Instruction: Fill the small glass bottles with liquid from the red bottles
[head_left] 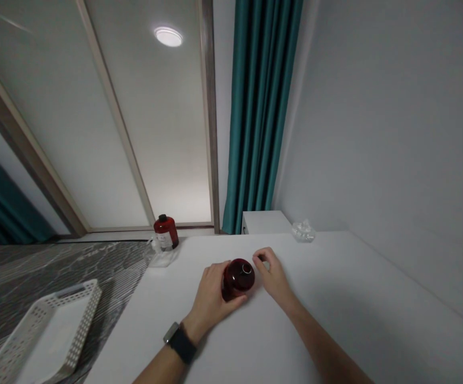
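A dark red, glossy bottle (238,276) stands on the white table (167,320), with a small pale ring showing at its top. My left hand (212,293), with a dark-banded watch on the wrist, is wrapped round the bottle from the left. Just to the right of the bottle is my right hand (270,274), apart from it. Its thumb and forefinger are pinched together, and whatever may be between them is too small to make out.
Another red bottle (167,230) with a black cap and white label stands at the table's far left corner, beside clear plastic (160,258). Crumpled clear plastic (303,231) lies at the far edge. A white perforated basket (89,306) sits lower left. A wall borders the right.
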